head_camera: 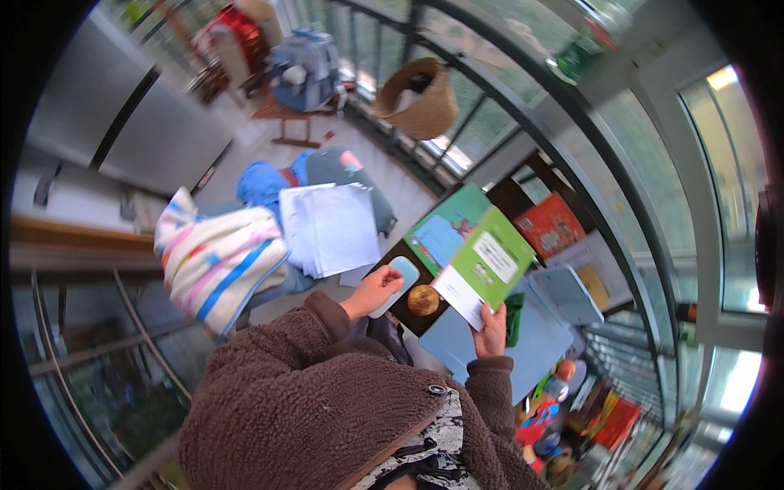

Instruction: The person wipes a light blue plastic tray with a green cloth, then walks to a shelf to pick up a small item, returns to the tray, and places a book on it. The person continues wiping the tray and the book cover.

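My right hand (492, 331) grips the lower edge of a green-and-white booklet (490, 260) that bears writing and a small drawing. My left hand (375, 291) is over a rounded light-blue case (404, 271), fingers curled against it; whether it grips the case or only touches it, I cannot tell. Between both hands a round, brownish-yellow fruit (423, 300) rests on the dark tabletop (401, 313). Behind the booklet lies a green illustrated book or folder (450, 220). A dark-green cloth (514, 315) is beside my right hand on a blue-grey board (450, 346).
Left of the table, a stack of white papers (334, 229) and a striped blanket (223, 263) lie on a seat. A red book (550, 225) lies at the table's far side. Beyond are a railing (520, 58), a hanging woven basket (422, 101) and a backpack (304, 70).
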Demonstrator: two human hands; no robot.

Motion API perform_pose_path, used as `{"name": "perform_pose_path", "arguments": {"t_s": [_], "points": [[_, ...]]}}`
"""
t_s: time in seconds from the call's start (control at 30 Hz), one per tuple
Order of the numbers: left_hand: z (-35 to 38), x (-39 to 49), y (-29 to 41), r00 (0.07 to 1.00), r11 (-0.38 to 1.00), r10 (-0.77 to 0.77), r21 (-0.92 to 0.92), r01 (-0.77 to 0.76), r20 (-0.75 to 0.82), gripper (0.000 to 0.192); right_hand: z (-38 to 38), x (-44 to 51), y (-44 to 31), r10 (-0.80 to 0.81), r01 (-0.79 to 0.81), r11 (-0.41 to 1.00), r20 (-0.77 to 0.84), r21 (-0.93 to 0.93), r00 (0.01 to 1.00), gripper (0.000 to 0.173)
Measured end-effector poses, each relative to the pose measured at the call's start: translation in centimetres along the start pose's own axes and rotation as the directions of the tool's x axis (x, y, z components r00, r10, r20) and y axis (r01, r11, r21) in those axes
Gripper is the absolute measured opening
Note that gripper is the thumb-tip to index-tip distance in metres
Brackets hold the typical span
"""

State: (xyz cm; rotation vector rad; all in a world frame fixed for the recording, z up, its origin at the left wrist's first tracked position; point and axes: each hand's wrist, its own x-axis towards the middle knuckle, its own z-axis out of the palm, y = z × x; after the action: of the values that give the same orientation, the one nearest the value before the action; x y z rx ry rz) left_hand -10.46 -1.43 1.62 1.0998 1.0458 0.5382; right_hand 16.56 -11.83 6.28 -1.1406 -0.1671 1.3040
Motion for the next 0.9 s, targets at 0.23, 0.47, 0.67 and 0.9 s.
{"name": "perform_pose_path", "arguments": {"t_s": [0.23, 0.47, 0.67, 0.9], "points": [[-0.5, -7.9, -0.7, 0.986, 0.983, -0.081, 0.152, 0.103, -0.146, 0.029, 0.3, -2.2, -1.0, 0.041, -0.034, 0.995, 0.076, -0.097, 0.996, 0.039], [0.5, -14.3, -1.0, 0.972, 0.994, -0.024, 0.095, 0.048, -0.234, 0.031, 3.5, -3.3, -1.8, 0.152, -0.095, 0.956, 0.191, -0.276, 0.970, 0.041], [-1.0, -18.2, -3.8, 0.937, 1.000, 0.005, -0.003, -0.006, -0.349, 0.032, 7.0, -6.7, 0.1, 0.208, -0.106, 0.930, 0.267, -0.353, 0.941, 0.041], [-4.4, -23.2, -4.3, 0.967, 0.995, 0.104, 0.027, -0.101, -0.233, 0.032, 9.3, -13.4, 4.8, 0.124, -0.033, 0.955, 0.299, -0.294, 0.946, 0.037]]}}
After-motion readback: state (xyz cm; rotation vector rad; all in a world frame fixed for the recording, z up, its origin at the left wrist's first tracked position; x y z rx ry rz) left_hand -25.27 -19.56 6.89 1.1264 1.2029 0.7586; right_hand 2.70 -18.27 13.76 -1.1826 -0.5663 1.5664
